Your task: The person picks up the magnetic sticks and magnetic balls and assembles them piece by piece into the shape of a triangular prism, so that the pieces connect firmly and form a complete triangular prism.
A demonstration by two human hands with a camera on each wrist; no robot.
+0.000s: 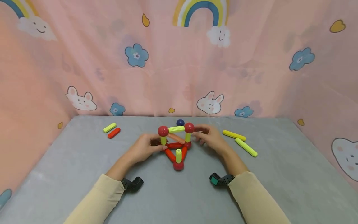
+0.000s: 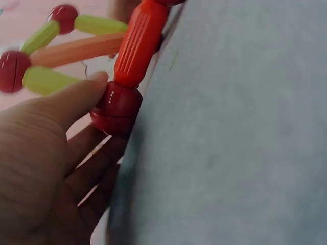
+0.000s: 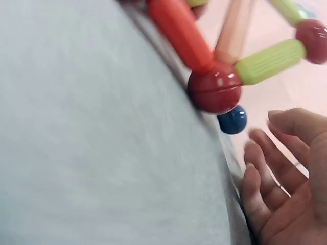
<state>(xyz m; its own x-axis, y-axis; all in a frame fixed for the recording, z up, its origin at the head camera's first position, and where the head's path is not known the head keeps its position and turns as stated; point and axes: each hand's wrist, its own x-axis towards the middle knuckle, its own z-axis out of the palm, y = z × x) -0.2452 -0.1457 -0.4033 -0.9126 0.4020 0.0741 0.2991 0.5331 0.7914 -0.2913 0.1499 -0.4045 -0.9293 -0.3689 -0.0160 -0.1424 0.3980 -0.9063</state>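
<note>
Head: I see the ball-and-rod frame (image 1: 175, 145) mid-counter (image 1: 179, 199), between left hand (image 1: 144, 148) and right hand (image 1: 209, 138); blue ball (image 1: 180, 122) behind. Left wrist: my left hand pinches a lower red ball (image 2: 116, 106). Right wrist: my right hand's loose, holding nothing, just beside the frame.

Beige sleeves (image 1: 96, 199), black perforated wrist straps (image 1: 127, 184)

The bench (image 1: 179, 199) carries 5 red balls (image 1: 189, 127), 1 blue ball (image 1: 180, 122), 4 red rods (image 1: 114, 133), 6 lime rods (image 1: 176, 129), 1 yellow rod (image 1: 234, 135), 1 orange rod (image 1: 177, 138); 2 rods lie loose toward its left edge, 2 toward its right.
</note>
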